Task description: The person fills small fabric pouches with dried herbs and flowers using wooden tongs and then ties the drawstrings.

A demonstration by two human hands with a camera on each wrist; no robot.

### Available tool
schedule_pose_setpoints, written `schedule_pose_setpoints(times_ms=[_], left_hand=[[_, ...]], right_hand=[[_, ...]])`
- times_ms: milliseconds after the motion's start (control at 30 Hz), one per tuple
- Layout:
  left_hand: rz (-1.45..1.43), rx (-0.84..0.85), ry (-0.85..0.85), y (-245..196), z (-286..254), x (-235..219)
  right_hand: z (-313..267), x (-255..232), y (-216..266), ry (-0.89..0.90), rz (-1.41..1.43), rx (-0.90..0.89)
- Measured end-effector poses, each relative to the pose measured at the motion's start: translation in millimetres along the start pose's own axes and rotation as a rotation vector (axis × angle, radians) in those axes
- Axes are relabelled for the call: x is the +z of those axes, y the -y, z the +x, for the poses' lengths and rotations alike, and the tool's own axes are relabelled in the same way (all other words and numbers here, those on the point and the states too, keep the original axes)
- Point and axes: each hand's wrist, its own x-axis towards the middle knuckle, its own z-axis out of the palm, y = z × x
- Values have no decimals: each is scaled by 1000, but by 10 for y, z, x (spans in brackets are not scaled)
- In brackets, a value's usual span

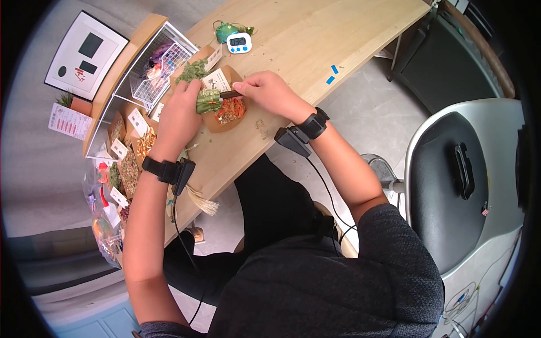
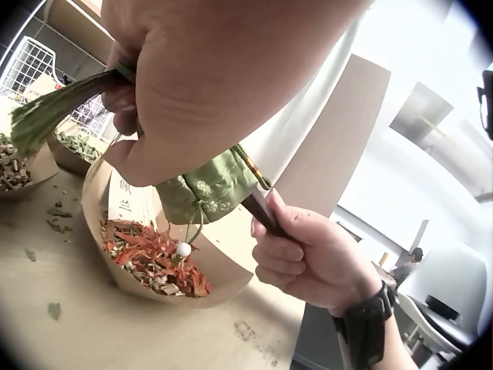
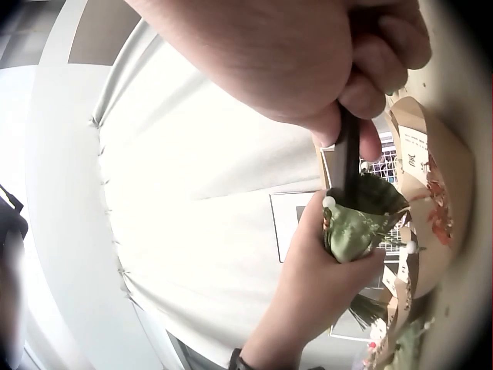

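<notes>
My left hand [image 1: 181,112] grips a green brocade drawstring pouch [image 2: 206,191], with a white bead [image 2: 183,250] dangling from its cord. A green tassel [image 2: 54,112] sticks out behind that hand. In my right hand [image 1: 274,97], thumb and fingers pinch the dark handle [image 3: 348,150] of a tool. Its far end is hidden inside the pouch's open mouth, seen in the right wrist view. Below the pouch stands a kraft paper tray [image 1: 224,126] of orange-red dried petals [image 2: 150,254], with a white label card [image 1: 216,82] in it.
A white timer [image 1: 239,43] and a green pouch [image 1: 226,31] lie farther along the table. Left of the hands are a white wire basket [image 1: 163,70] and several paper trays of dried herbs [image 1: 128,172]. A pale tassel [image 1: 202,201] hangs over the table's near edge.
</notes>
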Motion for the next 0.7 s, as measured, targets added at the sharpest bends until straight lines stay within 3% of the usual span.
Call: schedule_pose_setpoints(times_ms=[67,167,267,367,467,700], left_hand=[[7,19,-10,31,-6,26],[2,15,-1,41,-12,36],[14,11,2,52,-18,39],[40,14,-22,28,-31,23],[26,-27,-34,-27,-31,7],[-33,-6,-17,22,-17,-9]], right_hand=[[-37,20,-24,-19,124,-127],[-62,18,3,-11,124,-131],[-53,45,-48,-129,-67,-218],[-40,-5,15,43,87,133],[-38,66,-50,79,313,124],[-147,136,22,-64,52,-237]])
